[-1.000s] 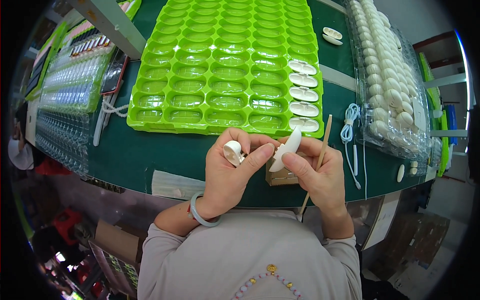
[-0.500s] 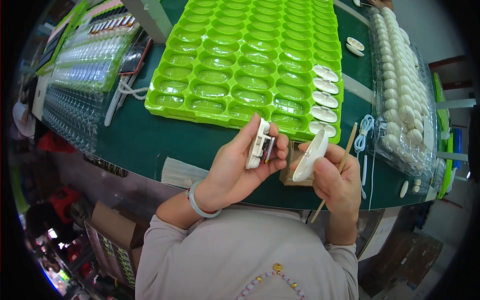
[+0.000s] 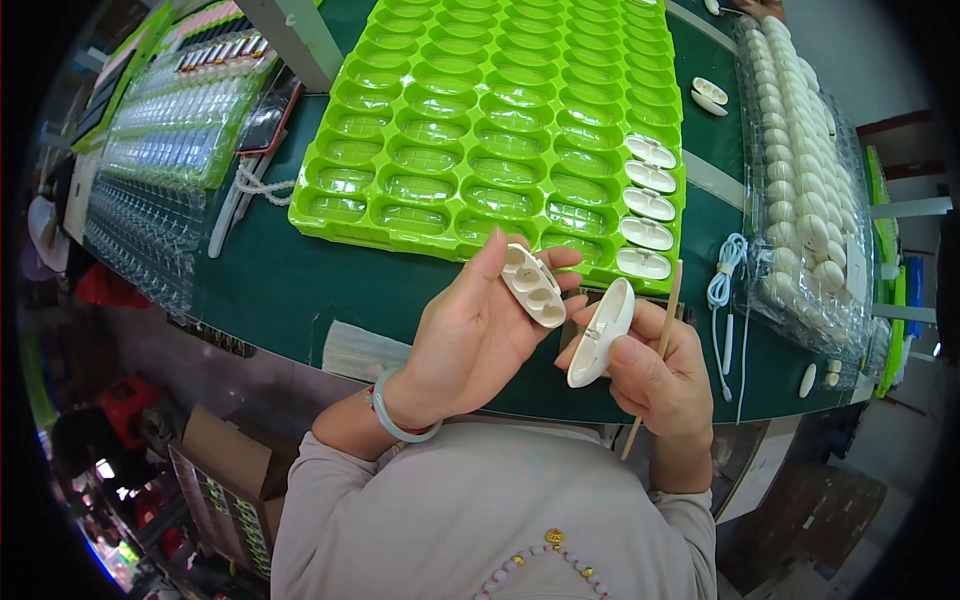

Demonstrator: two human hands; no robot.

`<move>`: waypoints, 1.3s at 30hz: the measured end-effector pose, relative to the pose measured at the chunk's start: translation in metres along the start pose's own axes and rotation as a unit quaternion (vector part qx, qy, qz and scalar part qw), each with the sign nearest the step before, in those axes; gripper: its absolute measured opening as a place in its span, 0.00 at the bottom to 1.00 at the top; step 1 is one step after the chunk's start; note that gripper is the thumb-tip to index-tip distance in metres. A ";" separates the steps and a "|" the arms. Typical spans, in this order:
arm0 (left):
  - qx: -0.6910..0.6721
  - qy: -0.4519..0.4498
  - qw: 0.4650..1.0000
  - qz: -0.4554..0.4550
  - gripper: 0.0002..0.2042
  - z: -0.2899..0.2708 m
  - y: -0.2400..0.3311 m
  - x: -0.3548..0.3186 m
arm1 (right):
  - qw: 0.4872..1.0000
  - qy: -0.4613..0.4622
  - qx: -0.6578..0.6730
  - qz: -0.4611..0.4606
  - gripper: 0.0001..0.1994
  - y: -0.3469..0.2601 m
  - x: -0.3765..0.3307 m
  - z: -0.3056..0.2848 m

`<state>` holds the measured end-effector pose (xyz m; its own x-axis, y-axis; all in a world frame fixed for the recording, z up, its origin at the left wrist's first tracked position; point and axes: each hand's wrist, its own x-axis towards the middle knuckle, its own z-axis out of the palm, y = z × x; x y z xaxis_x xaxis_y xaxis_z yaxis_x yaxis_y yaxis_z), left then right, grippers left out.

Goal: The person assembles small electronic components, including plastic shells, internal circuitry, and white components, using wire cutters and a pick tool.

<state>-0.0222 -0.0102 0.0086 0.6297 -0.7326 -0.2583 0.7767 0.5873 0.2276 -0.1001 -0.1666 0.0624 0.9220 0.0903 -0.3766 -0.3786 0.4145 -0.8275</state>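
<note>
My left hand holds a white oval case insert between thumb and fingers, its face with rounded hollows turned up. In my right hand is a white oval case shell, tilted, with its hollow inside facing left. A thin wooden stick is also tucked in the right hand, slanting past the fingers and out below. The two white parts are close together but apart. Just beyond the hands lies a bright green tray of oval pockets, with several white shells in its right column.
At right, clear plastic trays hold rows of white oval cases. A coiled light-blue cable lies beside them. One opened white case sits past the green tray. On the left are a phone and clear trays.
The insert in my left hand has turned from its side, where dark electronics and wires showed, to its hollowed face. My right hand has moved slightly left and down with the shell.
</note>
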 end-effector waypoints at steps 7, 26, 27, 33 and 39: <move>0.027 -0.090 0.995 -0.016 0.21 0.007 -0.003 0.001 | 1.000 0.021 0.006 -0.015 0.17 -0.002 0.001 -0.002; -0.126 -0.028 0.972 -0.198 0.18 -0.004 0.000 0.002 | 0.999 -0.025 -0.041 -0.005 0.14 -0.016 -0.002 -0.012; -0.112 -0.028 0.970 -0.212 0.20 -0.003 0.001 0.002 | 0.999 -0.024 -0.040 -0.006 0.14 -0.017 -0.002 -0.012; 0.045 -0.087 0.961 -0.258 0.23 -0.008 0.003 -0.004 | 1.000 -0.030 -0.006 0.006 0.15 -0.019 -0.006 -0.011; 0.154 -0.007 0.973 -0.172 0.22 0.004 0.004 -0.010 | 0.993 0.063 -0.102 -0.015 0.20 -0.016 -0.013 -0.012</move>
<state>-0.0255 -0.0024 0.0154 0.3307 -0.8735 -0.3572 0.8992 0.1767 0.4003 -0.1067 -0.1852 0.0751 0.9200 -0.0394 -0.3900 -0.3724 0.2225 -0.9010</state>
